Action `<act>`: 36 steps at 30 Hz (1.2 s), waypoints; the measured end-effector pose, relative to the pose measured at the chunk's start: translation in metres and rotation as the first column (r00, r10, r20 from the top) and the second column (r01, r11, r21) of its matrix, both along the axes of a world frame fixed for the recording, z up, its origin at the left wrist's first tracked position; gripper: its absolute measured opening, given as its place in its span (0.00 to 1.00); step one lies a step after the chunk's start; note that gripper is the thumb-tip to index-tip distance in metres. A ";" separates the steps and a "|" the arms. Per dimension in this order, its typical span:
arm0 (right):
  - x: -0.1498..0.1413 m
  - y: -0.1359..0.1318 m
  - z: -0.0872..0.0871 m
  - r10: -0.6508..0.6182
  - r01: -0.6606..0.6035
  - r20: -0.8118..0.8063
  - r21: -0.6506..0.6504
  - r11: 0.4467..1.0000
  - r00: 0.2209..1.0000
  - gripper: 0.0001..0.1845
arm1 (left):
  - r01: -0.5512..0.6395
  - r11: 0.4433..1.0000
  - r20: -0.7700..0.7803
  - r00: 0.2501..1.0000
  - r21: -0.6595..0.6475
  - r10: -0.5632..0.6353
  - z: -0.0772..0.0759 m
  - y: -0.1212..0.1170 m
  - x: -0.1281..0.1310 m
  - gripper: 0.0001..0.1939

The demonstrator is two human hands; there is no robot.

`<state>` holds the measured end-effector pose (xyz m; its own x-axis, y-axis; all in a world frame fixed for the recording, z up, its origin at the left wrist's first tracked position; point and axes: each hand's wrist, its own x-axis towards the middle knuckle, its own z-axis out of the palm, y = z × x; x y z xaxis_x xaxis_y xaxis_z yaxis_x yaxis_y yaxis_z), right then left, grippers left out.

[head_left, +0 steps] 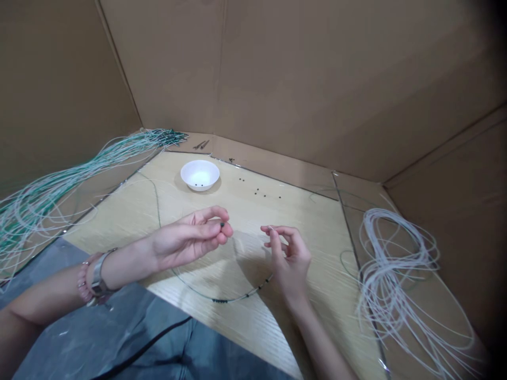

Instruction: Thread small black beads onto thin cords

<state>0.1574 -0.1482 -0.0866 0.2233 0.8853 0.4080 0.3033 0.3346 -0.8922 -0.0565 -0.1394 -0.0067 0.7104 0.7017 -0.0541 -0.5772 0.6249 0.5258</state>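
Between the thumb and fingertips of my left hand (190,235) is a small dark bead (222,225). To its right, and apart from it, my right hand (289,256) pinches the pale end of a thin cord (270,228). A strung length of cord (194,290) hangs in a curve below both hands, with several dark beads (219,301) threaded on it; part of it passes behind my right hand. Beyond my left hand stands a white bowl (200,171) with a couple of dark beads inside.
Several loose dark beads (257,190) lie on the wooden table (317,221). A bundle of green and white cords (91,169) stretches along the left, and coiled white cords (390,264) lie at right. Small metal tools (201,144) rest at the back. Cardboard walls (277,79) surround the table.
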 end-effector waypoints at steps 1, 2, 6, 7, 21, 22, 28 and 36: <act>0.000 0.000 0.000 -0.001 0.001 0.000 0.001 1.000 1.000 0.04 | -0.014 1.000 -0.006 1.000 0.000 0.014 0.000 0.000 0.000 0.08; 0.000 0.000 0.000 -0.003 0.003 -0.001 0.001 1.000 1.000 0.04 | -0.029 1.000 -0.012 1.000 -0.001 0.029 0.000 0.000 0.000 0.08; 0.000 0.000 -0.001 -0.008 0.008 -0.005 0.002 1.000 1.000 0.04 | -0.067 0.998 -0.039 0.997 -0.016 0.067 0.000 -0.002 0.000 0.08; 0.000 0.000 -0.001 -0.009 0.009 -0.004 0.003 1.000 1.000 0.05 | -0.067 0.998 -0.043 0.997 -0.013 0.066 0.001 -0.002 0.000 0.08; 0.000 0.000 0.000 -0.014 0.014 0.001 -0.005 1.000 1.000 0.05 | -0.046 0.985 -0.119 0.991 0.164 0.066 0.002 -0.003 -0.001 0.05; 0.000 0.000 0.000 -0.013 0.013 0.002 -0.006 1.000 1.000 0.05 | -0.071 0.969 -0.157 0.981 0.237 0.111 0.002 0.002 -0.002 0.05; 0.000 -0.001 -0.001 -0.008 0.008 0.004 -0.005 1.000 1.000 0.05 | 0.139 0.439 -0.438 0.545 0.888 0.715 0.011 0.114 -0.002 0.05; 0.004 -0.002 0.000 0.013 -0.013 0.004 -0.009 1.000 1.000 0.06 | 0.689 0.413 -0.516 -0.066 0.596 0.854 -0.013 0.258 0.016 0.11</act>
<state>0.1612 -0.1501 -0.0869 0.2107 0.8917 0.4006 0.3023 0.3303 -0.8941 -0.0404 0.1183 -0.0200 0.3972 0.9138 0.0844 0.8482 -0.4007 0.3464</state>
